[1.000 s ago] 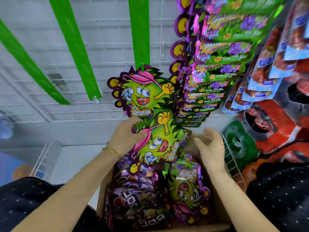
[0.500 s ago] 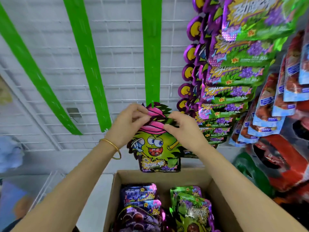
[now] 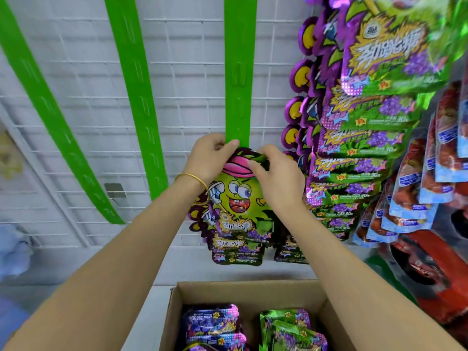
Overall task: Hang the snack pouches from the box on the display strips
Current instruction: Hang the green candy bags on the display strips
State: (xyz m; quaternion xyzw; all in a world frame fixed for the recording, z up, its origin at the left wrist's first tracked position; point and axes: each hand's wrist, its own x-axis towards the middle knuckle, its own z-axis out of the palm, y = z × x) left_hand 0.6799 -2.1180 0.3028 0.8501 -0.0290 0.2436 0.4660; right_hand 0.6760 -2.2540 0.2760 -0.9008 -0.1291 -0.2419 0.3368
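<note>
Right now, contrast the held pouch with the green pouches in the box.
The held pouch is upright against the strip, pinched at its top by the left hand and right hand; the green pouches lie in the box, untouched. The held pouch shows a cartoon face; none shows on the green pouches. Both are green-and-purple foil.

I see a shop display from here: a white wire grid wall (image 3: 177, 72) carries long green plastic display strips (image 3: 239, 72). Columns of identical purple-and-green foil snack pouches (image 3: 367, 117) and red-and-blue packets (image 3: 415, 188) hang overlapping, and a brown cardboard box (image 3: 240, 290) holds more stock.
</note>
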